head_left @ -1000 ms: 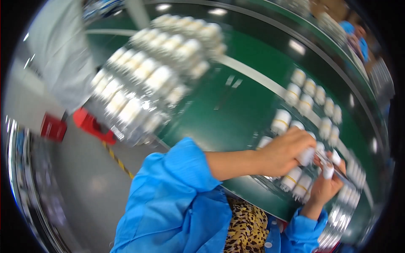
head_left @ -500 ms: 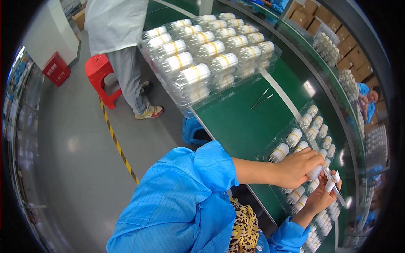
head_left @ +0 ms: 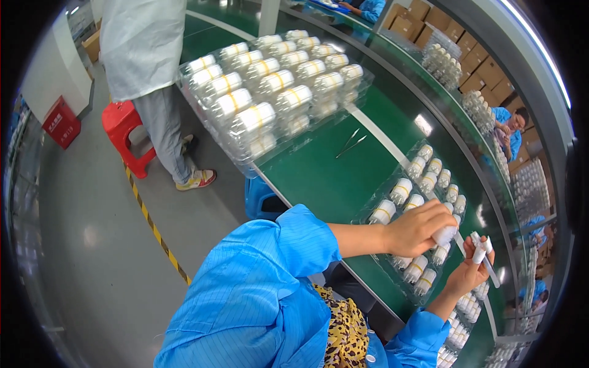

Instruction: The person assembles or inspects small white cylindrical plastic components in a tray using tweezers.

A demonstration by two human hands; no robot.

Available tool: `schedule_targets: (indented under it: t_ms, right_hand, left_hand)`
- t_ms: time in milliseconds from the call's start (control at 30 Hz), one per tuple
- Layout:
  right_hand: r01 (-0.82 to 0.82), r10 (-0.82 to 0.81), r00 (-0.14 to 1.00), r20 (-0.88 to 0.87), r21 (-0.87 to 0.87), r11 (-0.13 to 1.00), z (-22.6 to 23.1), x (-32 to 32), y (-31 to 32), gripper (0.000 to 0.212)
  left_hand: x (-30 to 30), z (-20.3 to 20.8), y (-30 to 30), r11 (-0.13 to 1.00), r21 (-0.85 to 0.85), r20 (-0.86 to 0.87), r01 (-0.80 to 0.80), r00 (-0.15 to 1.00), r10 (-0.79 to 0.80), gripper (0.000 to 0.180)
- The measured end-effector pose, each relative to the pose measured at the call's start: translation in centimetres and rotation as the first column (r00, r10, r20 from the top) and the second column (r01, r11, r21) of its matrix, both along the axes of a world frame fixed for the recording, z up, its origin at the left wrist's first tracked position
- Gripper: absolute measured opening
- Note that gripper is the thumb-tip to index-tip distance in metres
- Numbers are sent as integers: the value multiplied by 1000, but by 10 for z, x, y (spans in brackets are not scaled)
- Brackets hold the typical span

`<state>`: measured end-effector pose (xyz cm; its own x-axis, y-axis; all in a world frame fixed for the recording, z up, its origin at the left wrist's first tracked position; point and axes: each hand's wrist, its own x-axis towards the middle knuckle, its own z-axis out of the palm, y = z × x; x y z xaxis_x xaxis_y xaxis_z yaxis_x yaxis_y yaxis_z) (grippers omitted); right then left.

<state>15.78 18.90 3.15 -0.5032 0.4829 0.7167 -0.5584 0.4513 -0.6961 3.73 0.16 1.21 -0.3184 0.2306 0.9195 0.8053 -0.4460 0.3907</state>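
Observation:
My left hand (head_left: 418, 229) is closed around a small white bottle (head_left: 444, 234) over a clear plastic tray (head_left: 374, 203) that holds several white bottles with yellow bands. My right hand (head_left: 467, 272) holds another small white bottle (head_left: 480, 251) upright by its end, just right of the tray. Both arms wear blue sleeves and reach across the green worktable (head_left: 319, 178).
A stack of clear trays (head_left: 270, 92) full of white bottles sits further along the table. Metal tweezers (head_left: 351, 143) lie on the green surface. A person in a white coat (head_left: 144, 55) stands by a red stool (head_left: 126, 132). Cardboard boxes (head_left: 429, 24) and other workers line the far side.
The view has swung so the table lies further right and up. My left hand has lifted a bottle from the tray; my right hand has turned its bottle upright.

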Motion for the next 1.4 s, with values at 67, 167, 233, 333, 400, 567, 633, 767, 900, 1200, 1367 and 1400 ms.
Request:
schedule_targets:
  t_ms: [67,167,233,333,400,567,633,767,900,1200,1367,1400]
  right_hand:
    - [44,-45,998,-33,-24,999,-2,-4,16,27]
    - [115,-120,990,-73,-77,990,-7,-4,29,27]
    - [129,-136,988,-68,-94,987,-13,-9,29,27]
    - [144,-150,987,-60,-96,985,-17,-12,26,28]
    - [127,-131,989,-65,-61,990,-20,-12,26,28]
    - [111,-116,991,-62,-79,991,-18,-12,17,25]
    - [104,-107,993,-41,-66,992,-24,-9,24,27]
    - [124,-127,991,-39,-84,989,-20,-12,15,25]
    - [151,-157,986,-52,-101,983,-17,-12,7,23]
    - [95,-101,994,-35,-134,986,-19,-8,5,26]
    - [47,-52,998,-24,-165,985,-10,-14,-2,27]
    - [30,-38,998,-43,-166,986,-9,-14,-2,27]
  left_hand:
    - [-10,-9,2,999,39,-44,-21,999,23,53]
    - [-11,-16,5,994,80,-71,-73,994,79,60]
    - [-13,-18,7,995,83,-88,-58,994,65,61]
    - [-14,-16,4,995,89,-127,-33,991,44,60]
    - [-15,-16,3,996,88,-163,-34,985,48,60]
    - [-14,-13,2,996,76,-183,-47,981,60,57]
    - [-14,-15,3,998,59,-193,-39,980,50,57]
    - [-12,-14,1,999,17,-207,-46,977,48,57]
    - [-11,-15,1,999,8,-203,-51,978,52,55]
    - [-14,-18,7,997,-72,-225,-25,974,8,55]
    - [-18,-18,4,990,-133,-258,-50,966,14,47]
    - [-18,-18,5,991,-118,-264,-65,964,32,46]
